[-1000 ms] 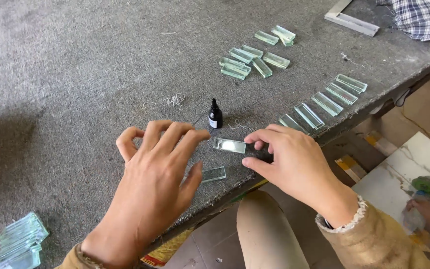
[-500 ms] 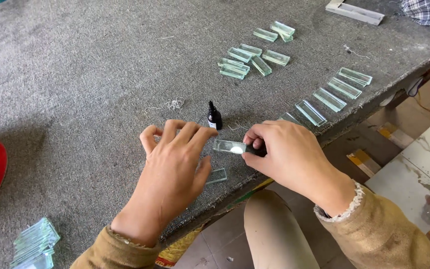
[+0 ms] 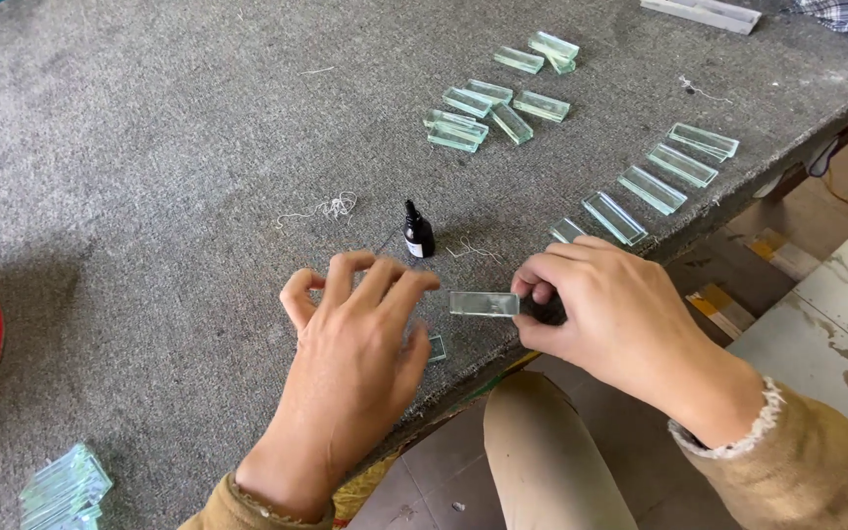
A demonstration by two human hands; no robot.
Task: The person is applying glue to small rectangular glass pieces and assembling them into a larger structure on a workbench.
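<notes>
Your right hand (image 3: 610,314) pinches one end of a small clear glass strip (image 3: 484,303) between thumb and fingertips, holding it level just above the table's near edge; your left hand (image 3: 355,363) rests palm-down beside it, fingers loosely spread over another glass piece (image 3: 436,346) (mostly hidden); just beyond stands a small dark dropper bottle (image 3: 417,234), capped, contents not visible; more glass strips (image 3: 652,188) lie in a row to the right, others clustered (image 3: 498,106) further back; the grey felt-covered table (image 3: 149,147) sits above a tiled floor (image 3: 817,324).
</notes>
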